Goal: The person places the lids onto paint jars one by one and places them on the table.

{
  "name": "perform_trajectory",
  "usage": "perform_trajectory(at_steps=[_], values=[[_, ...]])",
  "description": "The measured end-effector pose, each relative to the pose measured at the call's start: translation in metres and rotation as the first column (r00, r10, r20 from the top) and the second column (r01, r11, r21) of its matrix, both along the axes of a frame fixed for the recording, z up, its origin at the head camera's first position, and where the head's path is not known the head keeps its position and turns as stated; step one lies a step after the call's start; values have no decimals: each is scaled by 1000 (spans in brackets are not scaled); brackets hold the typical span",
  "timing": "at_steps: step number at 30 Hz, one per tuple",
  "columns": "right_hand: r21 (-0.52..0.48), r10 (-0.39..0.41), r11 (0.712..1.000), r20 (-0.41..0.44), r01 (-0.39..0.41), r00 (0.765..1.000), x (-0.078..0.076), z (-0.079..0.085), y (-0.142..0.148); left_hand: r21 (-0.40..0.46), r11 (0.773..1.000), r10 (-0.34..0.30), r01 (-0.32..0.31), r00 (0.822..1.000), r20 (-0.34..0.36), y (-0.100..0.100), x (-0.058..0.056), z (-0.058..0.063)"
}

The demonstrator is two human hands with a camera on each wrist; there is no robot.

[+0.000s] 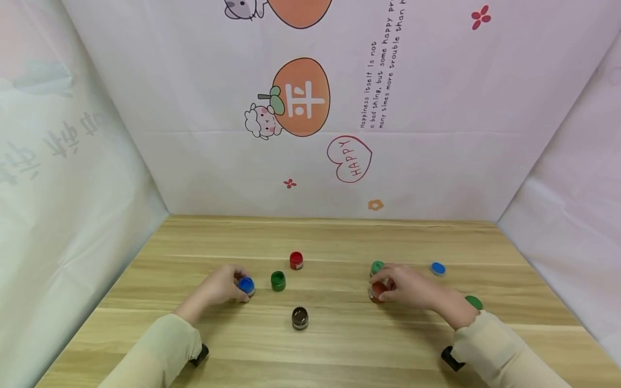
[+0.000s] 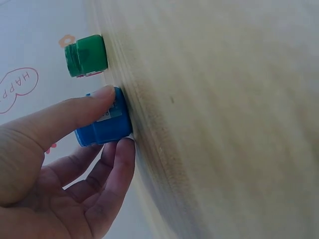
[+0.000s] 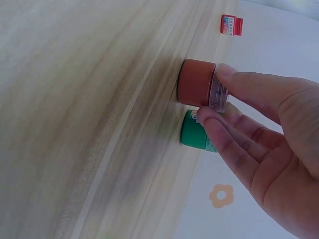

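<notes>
My left hand (image 1: 224, 284) pinches a small blue paint jar (image 1: 247, 286) that stands uncapped on the table, its thumb and fingertips on opposite sides. In the left wrist view the thumb lies across the label of the blue jar (image 2: 105, 122). On the other side, my right hand (image 1: 406, 286) grips a reddish-brown paint jar (image 1: 375, 293) near its top. The right wrist view shows thumb and fingers at the clear ridged lid (image 3: 219, 92) of this upright jar. Close behind it stands a green paint jar (image 1: 376, 267), partly hidden by the fingers.
Between the hands stand open jars of green (image 1: 278, 281), red (image 1: 296, 261) and dark brown paint (image 1: 299, 318). A blue lid (image 1: 438, 268) and a green lid (image 1: 474, 302) lie at right, the green one partly behind the right forearm. A printed white sheet (image 1: 218, 172) backs the wooden table (image 1: 339, 355).
</notes>
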State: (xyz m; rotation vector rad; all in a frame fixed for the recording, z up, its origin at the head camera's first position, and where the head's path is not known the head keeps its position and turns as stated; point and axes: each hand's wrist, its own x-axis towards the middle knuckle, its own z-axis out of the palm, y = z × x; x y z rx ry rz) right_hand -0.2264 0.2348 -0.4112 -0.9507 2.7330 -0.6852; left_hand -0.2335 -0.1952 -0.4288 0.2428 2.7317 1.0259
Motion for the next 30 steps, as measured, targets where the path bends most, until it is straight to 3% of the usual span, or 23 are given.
perform_trajectory(at_steps=[4, 9, 16, 30], values=[[-8, 10, 1000, 2, -10, 1000, -1, 0, 1, 2, 1000, 9, -9, 1000, 1, 0, 1, 3], [-17, 17, 1000, 14, -17, 1000, 1, 2, 1, 66, 998, 25, -25, 1000, -1, -1, 1, 8], [-32, -51, 998, 75, 53, 996, 5, 14, 2, 92, 994, 60, -54, 996, -61, -5, -1, 16], [-74, -64, 996, -92, 57, 994, 4, 26, 20, 190, 972, 148, -138, 988, -38, 2, 2, 21]])
